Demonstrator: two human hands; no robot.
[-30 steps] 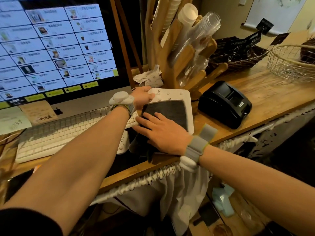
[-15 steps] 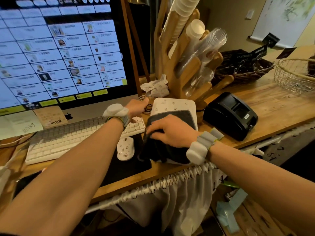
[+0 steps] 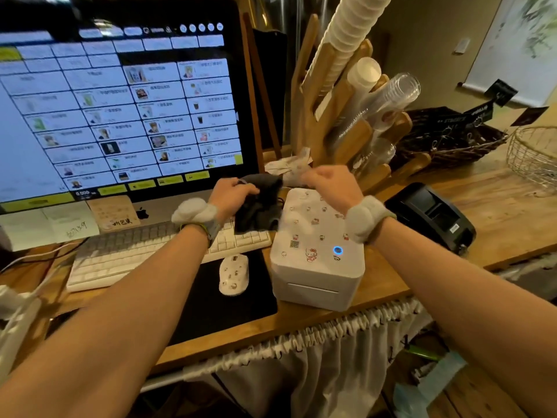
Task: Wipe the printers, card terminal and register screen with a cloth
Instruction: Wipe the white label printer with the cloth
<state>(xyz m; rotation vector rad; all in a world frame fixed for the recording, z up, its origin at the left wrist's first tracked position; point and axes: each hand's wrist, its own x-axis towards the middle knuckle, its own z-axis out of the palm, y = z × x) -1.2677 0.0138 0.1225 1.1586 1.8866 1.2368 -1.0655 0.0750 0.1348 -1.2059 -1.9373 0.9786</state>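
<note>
At centre frame the left hand (image 3: 233,196) grips a bunched dark cloth (image 3: 259,203) above the right end of the white keyboard (image 3: 144,251), just below the lit register screen (image 3: 120,116) that fills the upper left. The right hand (image 3: 328,184), blurred and with curled fingers, sits over the back edge of the white sticker-covered printer (image 3: 316,257); whether it holds anything is unclear. A white mouse (image 3: 233,274) lies on a black pad (image 3: 217,303) left of that printer. A black printer (image 3: 431,218) stands at right on the wooden counter (image 3: 497,206).
</note>
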